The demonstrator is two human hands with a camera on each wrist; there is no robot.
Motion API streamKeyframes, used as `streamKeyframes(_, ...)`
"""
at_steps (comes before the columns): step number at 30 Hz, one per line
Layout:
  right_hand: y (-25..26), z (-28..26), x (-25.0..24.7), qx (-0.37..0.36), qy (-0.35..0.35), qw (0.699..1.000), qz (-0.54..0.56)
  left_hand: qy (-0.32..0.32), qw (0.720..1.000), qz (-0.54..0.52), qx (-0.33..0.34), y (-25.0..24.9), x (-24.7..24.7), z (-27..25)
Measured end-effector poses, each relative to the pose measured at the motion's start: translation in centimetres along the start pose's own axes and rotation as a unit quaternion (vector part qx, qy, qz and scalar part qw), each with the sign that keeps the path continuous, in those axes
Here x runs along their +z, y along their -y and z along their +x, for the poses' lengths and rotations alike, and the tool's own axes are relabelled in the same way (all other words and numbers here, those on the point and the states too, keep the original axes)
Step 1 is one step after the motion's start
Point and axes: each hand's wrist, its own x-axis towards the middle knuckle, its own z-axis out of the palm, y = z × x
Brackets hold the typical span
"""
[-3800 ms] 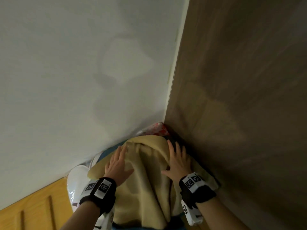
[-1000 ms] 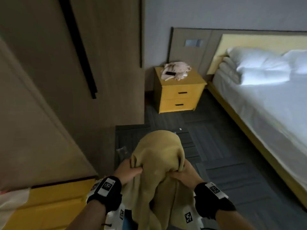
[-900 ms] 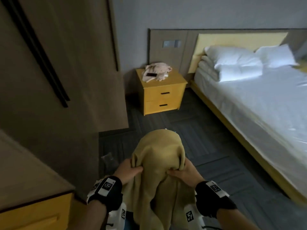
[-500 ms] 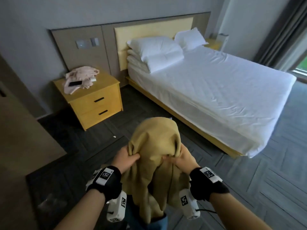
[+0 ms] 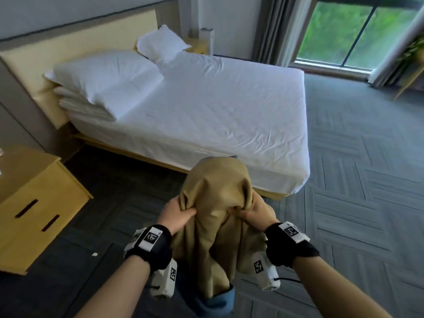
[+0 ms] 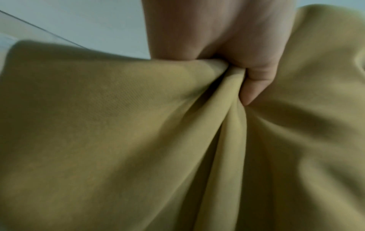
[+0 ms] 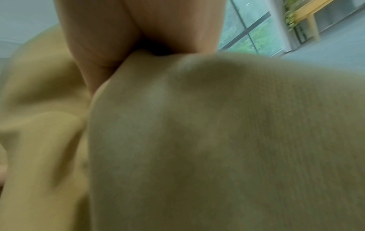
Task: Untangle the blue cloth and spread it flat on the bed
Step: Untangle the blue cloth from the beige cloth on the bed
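I hold a bunched tan cloth (image 5: 215,203) up in front of me above the floor. A blue cloth (image 5: 218,299) shows only as a small fold hanging below the tan one; the rest of it is hidden. My left hand (image 5: 176,213) grips the tan fabric on its left side, my right hand (image 5: 251,211) on its right. In the left wrist view the thumb (image 6: 254,81) pinches a fold of the tan cloth (image 6: 118,140). The right wrist view shows fingers (image 7: 98,46) dug into the tan cloth (image 7: 217,140). The white bed (image 5: 218,106) lies just beyond the bundle.
Two pillows (image 5: 107,76) and folded bedding lie at the bed's head on the left. A yellow nightstand (image 5: 34,203) stands at the left. A window (image 5: 339,31) with curtains is at the back right. Grey patterned carpet (image 5: 355,191) stretches to the right.
The view has swung right, from the wardrobe and nightstand round to the bed and window. Both hands keep the same grip on the tan bundle, now close to the bed's corner.
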Motion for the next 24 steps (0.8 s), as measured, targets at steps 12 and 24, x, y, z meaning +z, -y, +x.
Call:
streamKeyframes(12,-4.8,18.7,-10.1,0.080,-0.090,0.991,0.051,0.080,0.993,0.060,0.059,-10.9,4.4,21.6)
streamKeyframes(24,-8.8,37.8,-22.3,0.103,-0.110,0.984,0.092,0.073,0.993,-0.015,0.086,-22.4,10.7,40.3)
